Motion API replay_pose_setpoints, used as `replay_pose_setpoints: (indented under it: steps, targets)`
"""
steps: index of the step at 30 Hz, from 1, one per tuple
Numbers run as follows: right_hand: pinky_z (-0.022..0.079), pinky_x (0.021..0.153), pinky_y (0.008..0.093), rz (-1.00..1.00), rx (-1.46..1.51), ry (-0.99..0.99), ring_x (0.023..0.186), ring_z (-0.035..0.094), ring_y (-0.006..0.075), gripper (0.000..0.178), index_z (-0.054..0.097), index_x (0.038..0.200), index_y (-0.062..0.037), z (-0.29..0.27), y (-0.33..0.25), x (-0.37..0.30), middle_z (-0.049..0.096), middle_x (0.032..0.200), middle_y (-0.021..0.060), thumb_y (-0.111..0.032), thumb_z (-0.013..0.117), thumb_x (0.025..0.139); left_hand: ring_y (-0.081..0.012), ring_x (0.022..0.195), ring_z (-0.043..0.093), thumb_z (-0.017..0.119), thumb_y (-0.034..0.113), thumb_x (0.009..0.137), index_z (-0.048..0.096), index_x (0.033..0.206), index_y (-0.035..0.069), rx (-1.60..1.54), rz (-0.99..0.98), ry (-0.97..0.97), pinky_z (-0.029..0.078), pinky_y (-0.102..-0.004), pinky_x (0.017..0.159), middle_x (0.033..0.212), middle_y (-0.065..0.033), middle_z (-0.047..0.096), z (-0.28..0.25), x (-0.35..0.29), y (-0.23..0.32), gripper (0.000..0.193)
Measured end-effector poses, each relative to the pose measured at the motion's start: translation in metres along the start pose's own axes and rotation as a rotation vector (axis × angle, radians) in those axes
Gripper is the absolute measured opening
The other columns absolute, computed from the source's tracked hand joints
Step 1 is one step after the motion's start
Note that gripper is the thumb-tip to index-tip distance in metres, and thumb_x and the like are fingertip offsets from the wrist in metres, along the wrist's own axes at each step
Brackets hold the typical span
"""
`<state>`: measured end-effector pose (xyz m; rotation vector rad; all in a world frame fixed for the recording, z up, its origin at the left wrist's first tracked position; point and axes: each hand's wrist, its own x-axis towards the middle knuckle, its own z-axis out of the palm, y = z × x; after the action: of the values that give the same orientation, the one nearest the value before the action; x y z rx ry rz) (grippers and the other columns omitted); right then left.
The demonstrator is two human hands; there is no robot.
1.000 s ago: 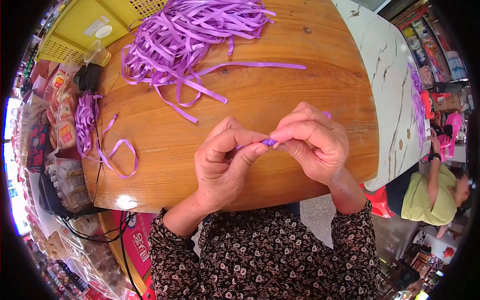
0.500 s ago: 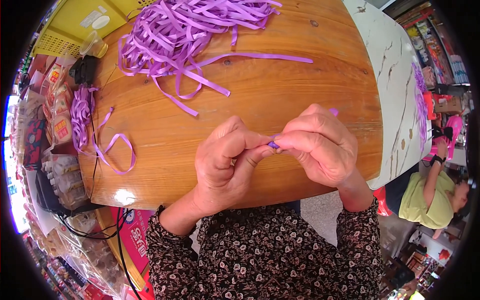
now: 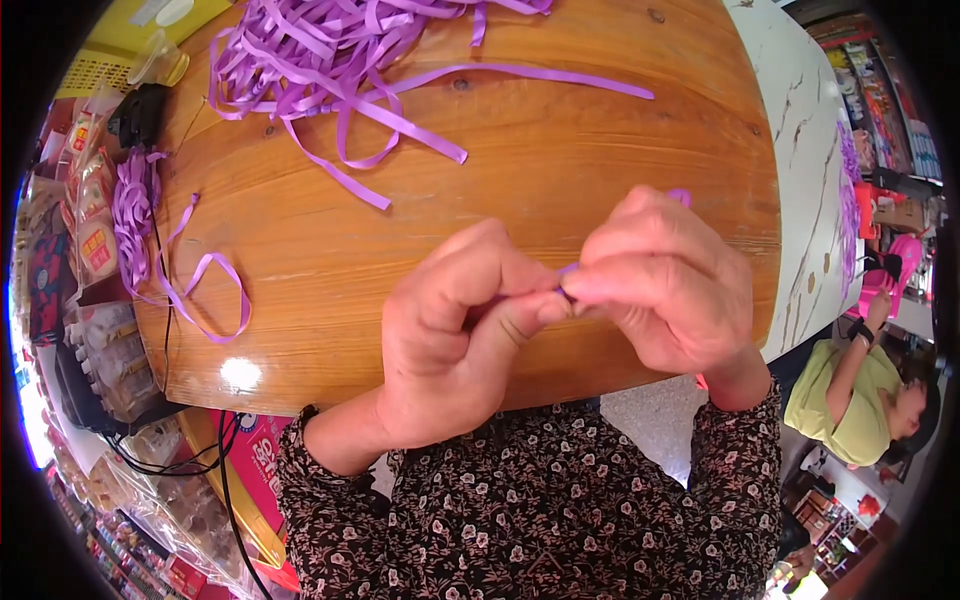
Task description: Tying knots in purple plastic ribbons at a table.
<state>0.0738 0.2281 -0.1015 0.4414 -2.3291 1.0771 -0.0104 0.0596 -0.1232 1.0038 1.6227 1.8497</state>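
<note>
Over the near part of the wooden table (image 3: 520,180), my left hand (image 3: 450,335) and my right hand (image 3: 675,285) meet fingertip to fingertip. Both are closed in a pinch on a purple ribbon (image 3: 569,268), of which only a sliver shows between thumbs and forefingers. A purple loop (image 3: 680,197) peeks out behind my right hand's knuckles; whether it belongs to the same ribbon is hidden. Beyond my hands lies a large tangled pile of purple ribbon (image 3: 300,55), with one long strip (image 3: 560,75) stretching to the right.
At the left edge lie a bunch of purple ribbon (image 3: 132,205) and a curled strand (image 3: 243,300), beside packaged goods (image 3: 95,240) and black cables. A clear cup (image 3: 158,60) stands near a yellow basket (image 3: 95,70). Right, past a white marbled surface (image 3: 800,200), is a person in lime green (image 3: 845,400).
The view has shifted slightly, so the table's things sit further left and higher. My hands remain pinched together; the dark purple bit between them is now more covered by my fingers.
</note>
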Motion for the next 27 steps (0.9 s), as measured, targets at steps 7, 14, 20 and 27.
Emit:
replay_pose_setpoints:
  steps: [7, 14, 20, 27]
  targets:
    - [0.045, 0.054, 0.0271, 0.073, 0.098, -0.015, 0.066, 0.058, 0.0185, 0.021, 0.065, 0.094, 0.0027, -0.003, 0.014, 0.008, 0.062, 0.080, 0.0098, -0.006, 0.070, 0.076, -0.0038, 0.071, 0.045, 0.059, 0.001, 0.089, 0.064, 0.091, 0.000, -0.441, -0.237, 0.112, 0.038, -0.0198, 0.063, 0.080, 0.0017, 0.055, 0.008, 0.004, 0.004, 0.006]
    - [0.047, 0.056, 0.0278, 0.146, 0.190, 0.057, 0.069, 0.060, 0.0202, 0.028, 0.065, 0.100, 0.0046, 0.002, 0.005, 0.005, 0.064, 0.083, 0.0128, -0.002, 0.071, 0.074, -0.0043, 0.073, 0.045, 0.058, 0.007, 0.090, 0.065, 0.092, 0.001, -0.527, -0.258, 0.094, 0.037, -0.0196, 0.066, 0.081, 0.0018, 0.053, 0.001, -0.001, 0.000, 0.009]
    - [0.046, 0.055, 0.0280, 0.092, 0.147, 0.056, 0.066, 0.059, 0.0210, 0.025, 0.066, 0.096, 0.0045, -0.003, 0.006, 0.007, 0.064, 0.081, 0.0136, -0.002, 0.072, 0.073, -0.0049, 0.072, 0.043, 0.058, 0.007, 0.091, 0.065, 0.094, 0.000, -0.400, -0.165, 0.064, 0.035, -0.0197, 0.065, 0.080, 0.0016, 0.051, 0.001, 0.001, -0.003, 0.010]
    - [0.042, 0.053, 0.0271, 0.062, 0.093, 0.056, 0.064, 0.056, 0.0183, 0.020, 0.067, 0.092, 0.0034, -0.007, 0.006, 0.006, 0.063, 0.080, 0.0112, -0.003, 0.071, 0.074, -0.0094, 0.075, 0.041, 0.061, 0.006, 0.086, 0.065, 0.096, -0.001, -0.011, 0.012, 0.001, 0.032, -0.0221, 0.067, 0.079, -0.0002, 0.048, -0.002, 0.000, 0.006, 0.012]
